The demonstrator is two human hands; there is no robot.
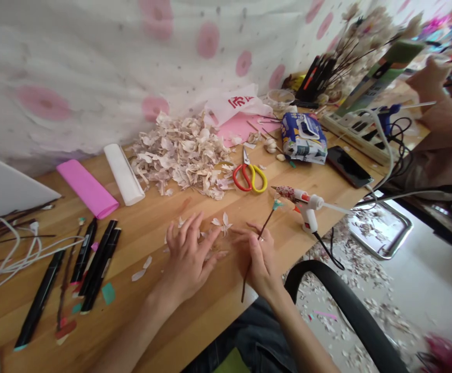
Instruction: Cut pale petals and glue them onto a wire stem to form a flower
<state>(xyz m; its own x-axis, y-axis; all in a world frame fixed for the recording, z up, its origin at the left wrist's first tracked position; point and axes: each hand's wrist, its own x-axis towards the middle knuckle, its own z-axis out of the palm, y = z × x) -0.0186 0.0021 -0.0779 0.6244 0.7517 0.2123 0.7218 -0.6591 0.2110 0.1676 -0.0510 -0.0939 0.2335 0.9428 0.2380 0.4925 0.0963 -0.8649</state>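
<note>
Brown stem [265, 225], teal tip [277, 204] up, above the tabletop [144, 228] near its front edge. Pinched between thumb and fingers of right hand [262, 259], lower end sticking out below. Left hand [189, 254] beside it: palm down, fingers spread and loose, over scattered petals [224, 226]. Just right of the teal tip: white glue gun [307, 204], nozzle pointing left, cable over table edge. Beyond: red-and-yellow scissors [246, 167], blades away from the hands. Behind those, big pale petal heap [183, 150]; blue pack [303, 137] and dark phone [349, 166] to the right. Far left: pink roll [88, 189], white roll [122, 173], black markers [103, 269].
</note>
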